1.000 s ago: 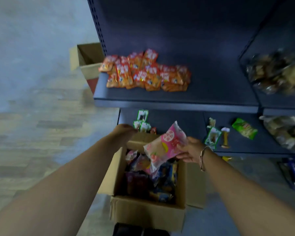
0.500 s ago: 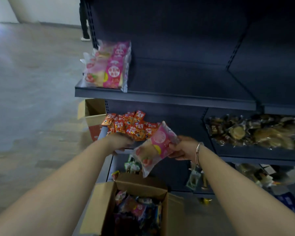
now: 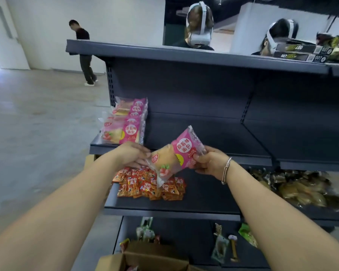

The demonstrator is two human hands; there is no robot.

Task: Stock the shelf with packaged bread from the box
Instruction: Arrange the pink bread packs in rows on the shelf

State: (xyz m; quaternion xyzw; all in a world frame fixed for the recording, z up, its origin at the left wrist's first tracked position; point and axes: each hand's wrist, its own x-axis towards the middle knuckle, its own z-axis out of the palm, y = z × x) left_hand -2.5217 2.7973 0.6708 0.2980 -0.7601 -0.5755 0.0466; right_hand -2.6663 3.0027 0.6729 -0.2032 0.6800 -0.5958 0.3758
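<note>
A pink packaged bread (image 3: 175, 156) hangs tilted in front of the dark shelf (image 3: 213, 133). My right hand (image 3: 207, 160) pinches its pink right end, and my left hand (image 3: 134, 154) holds its clear left end. A row of several matching pink bread packs (image 3: 125, 122) stands at the left end of that shelf. The cardboard box (image 3: 143, 259) sits at the bottom edge of the view, below my arms, with only its top flaps showing.
Orange snack packets (image 3: 149, 182) lie on the shelf below, with brown wrapped goods (image 3: 296, 186) to the right. Small hanging items sit on the lowest shelf (image 3: 200, 239). Boxes (image 3: 301, 52) rest on the top shelf. Three people stand beyond the shelving.
My head has lifted from the box to the shelves. Both hands rose with the bread pack, from over the box up to the level of the shelf with the pink packs.
</note>
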